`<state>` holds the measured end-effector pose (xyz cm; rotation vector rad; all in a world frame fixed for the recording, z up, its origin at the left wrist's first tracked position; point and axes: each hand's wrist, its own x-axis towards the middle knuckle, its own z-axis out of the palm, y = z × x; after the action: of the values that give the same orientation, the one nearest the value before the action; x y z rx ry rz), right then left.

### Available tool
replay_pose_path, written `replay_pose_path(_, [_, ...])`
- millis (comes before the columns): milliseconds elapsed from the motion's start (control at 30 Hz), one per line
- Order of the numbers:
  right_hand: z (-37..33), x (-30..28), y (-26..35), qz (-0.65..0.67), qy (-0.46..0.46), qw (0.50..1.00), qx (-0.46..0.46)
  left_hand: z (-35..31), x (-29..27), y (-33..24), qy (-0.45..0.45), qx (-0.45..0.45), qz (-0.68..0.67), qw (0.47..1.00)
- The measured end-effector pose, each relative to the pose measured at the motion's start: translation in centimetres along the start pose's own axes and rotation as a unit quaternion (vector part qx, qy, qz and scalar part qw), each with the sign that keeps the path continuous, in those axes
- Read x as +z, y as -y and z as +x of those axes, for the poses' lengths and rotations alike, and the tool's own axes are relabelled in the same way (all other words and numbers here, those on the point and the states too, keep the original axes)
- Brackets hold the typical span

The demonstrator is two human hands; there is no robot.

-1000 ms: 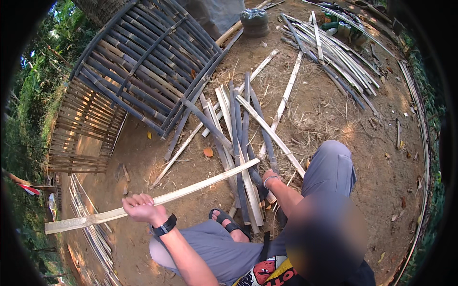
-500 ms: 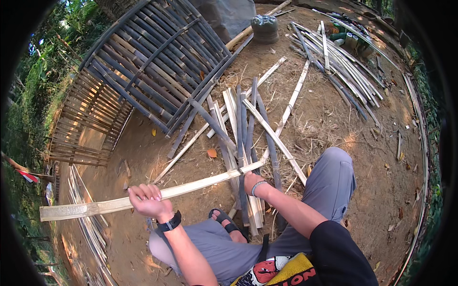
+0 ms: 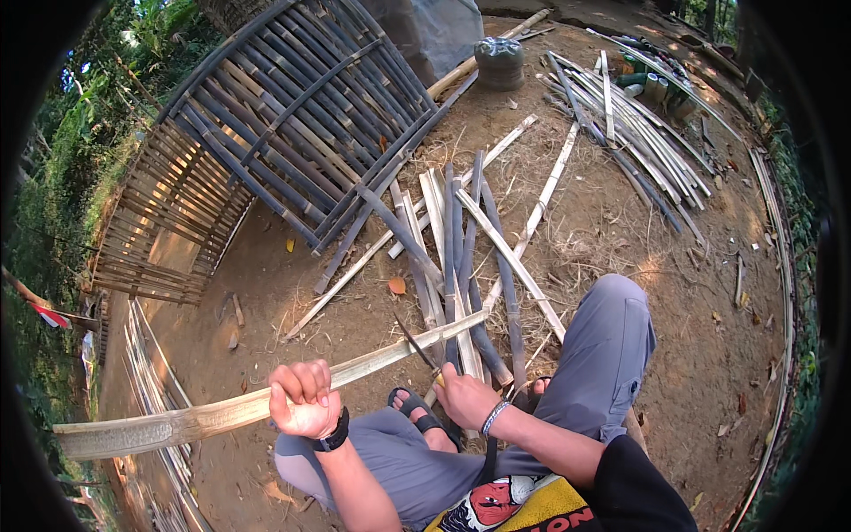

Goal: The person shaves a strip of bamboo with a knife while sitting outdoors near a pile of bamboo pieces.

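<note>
A long pale split bamboo strip point(image 3: 222, 415) slants across in front of me, its wide end at the left and its narrow far end over the pile of bamboo. My left hand point(image 3: 303, 397), with a dark watch at the wrist, is closed on the strip near its middle. My right hand point(image 3: 465, 399) grips the yellowish handle of a knife point(image 3: 420, 348). The thin dark blade points up and left, crossing the strip's right part; whether it cuts in cannot be made out. My right fingers hide most of the handle.
Bamboo pieces point(image 3: 465, 257), dark and pale, lie crossed ahead of my feet. A dark bamboo rack point(image 3: 301, 124) and a slatted bamboo panel point(image 3: 168, 208) stand back left. Bundled strips point(image 3: 656, 133) lie far right, more strips point(image 3: 160, 390) at left. A large plastic container point(image 3: 499, 64) stands behind.
My right hand has come down and nearer with the knife, whose blade now shows. The left hand has moved slightly right and down, and the strip's left end has dropped.
</note>
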<state>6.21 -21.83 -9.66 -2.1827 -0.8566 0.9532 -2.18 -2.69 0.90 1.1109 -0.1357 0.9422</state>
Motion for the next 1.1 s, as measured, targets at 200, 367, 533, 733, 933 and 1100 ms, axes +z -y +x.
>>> replay_pose_path(200, [2.3, 1.3, -4.9, -0.018, -0.068, 0.997, 0.039, -0.1, -0.9, -0.3, 0.036, -0.003, -0.006, 0.999])
replay_pose_path(367, [0.7, -0.4, -0.1, -0.053, -0.009, 0.999, 0.006, 0.2, -1.2, -0.4, 0.082, -0.022, -0.031, 0.996])
replay_pose_path(533, [3.7, 0.7, -6.5, -0.055, -0.045, 0.994, 0.086, 0.7, -0.4, 0.7, 0.086, -0.032, -0.046, 0.995])
replay_pose_path(733, [3.2, -0.6, -3.7, -0.07, -0.021, 0.996, 0.054, 0.9, -0.1, 0.7, 0.105, -0.032, -0.044, 0.993])
replay_pose_path(933, [3.5, 0.7, -5.6, -0.063, -0.027, 0.996, 0.049, 1.0, 0.2, 0.6, 0.109, -0.03, -0.04, 0.993])
replay_pose_path(1100, [4.8, 1.6, -7.1, -0.037, -0.042, 0.994, 0.099, 1.0, -0.6, 0.8, 0.085, -0.03, -0.045, 0.995])
